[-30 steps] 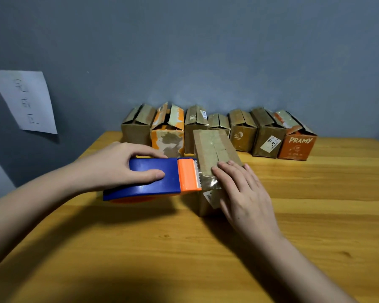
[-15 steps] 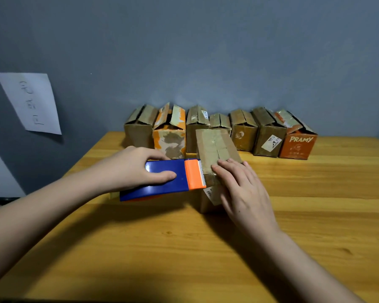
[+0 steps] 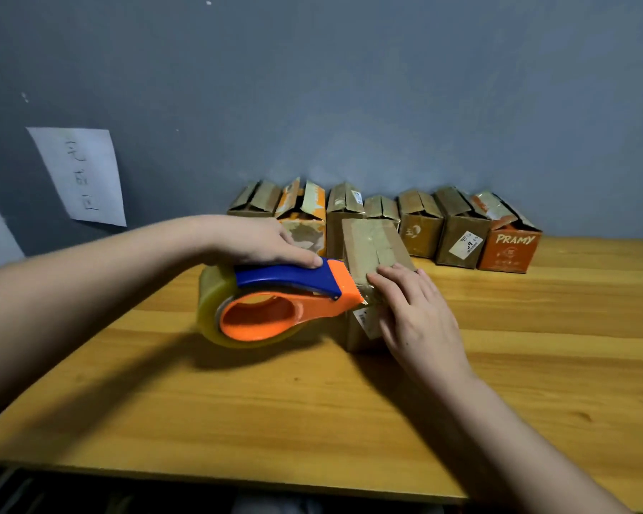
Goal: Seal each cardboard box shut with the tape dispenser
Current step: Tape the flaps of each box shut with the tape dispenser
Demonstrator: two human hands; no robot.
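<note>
A brown cardboard box with taped top flaps lies mid-table, its near end facing me. My left hand grips the blue-and-orange tape dispenser by its blue top, its serrated orange blade touching the box's near top edge. The clear tape roll shows at the dispenser's left. My right hand lies flat over the box's near end, fingers pressing the tape on the top edge.
Several small cardboard boxes with raised flaps stand in a row along the grey wall, an orange "PRAMY" box at the right end. A paper sheet hangs on the wall at left. The wooden table's near edge runs below.
The dispenser has tilted so its orange side and tape roll now show. My left hand moved up onto its top. My right hand stays on the box's near end.
</note>
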